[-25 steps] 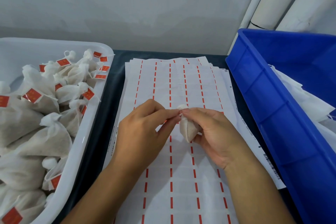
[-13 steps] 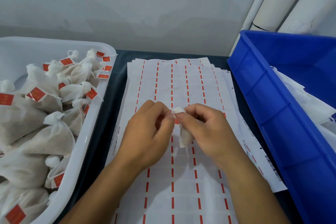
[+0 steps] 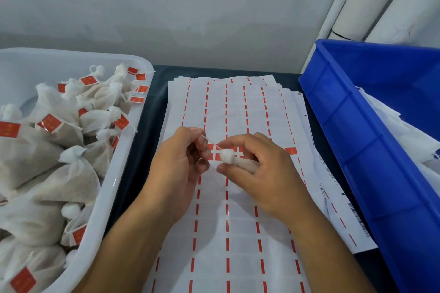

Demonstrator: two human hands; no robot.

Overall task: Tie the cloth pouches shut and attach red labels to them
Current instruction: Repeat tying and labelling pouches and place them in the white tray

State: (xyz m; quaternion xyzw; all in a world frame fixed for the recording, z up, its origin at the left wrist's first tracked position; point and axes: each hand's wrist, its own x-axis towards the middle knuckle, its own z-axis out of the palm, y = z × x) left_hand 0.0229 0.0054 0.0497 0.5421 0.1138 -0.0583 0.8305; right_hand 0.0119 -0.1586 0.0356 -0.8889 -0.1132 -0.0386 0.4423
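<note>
We face a plain pale grey wall point(image 3: 190, 7) across the far side, evenly lit with soft shadow along its base. At the far right, white pipes point(image 3: 371, 0) lean against the corner. Below the wall we see a dark tabletop point(image 3: 147, 126), a strip of it showing between what lies there.

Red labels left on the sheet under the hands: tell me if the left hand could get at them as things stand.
Probably not straight away. The left hand pinches the pouch's drawstring, so its grip is taken. The red labels lie just beside its fingertips with nothing covering them, so once it lets go the way looks free.
</note>
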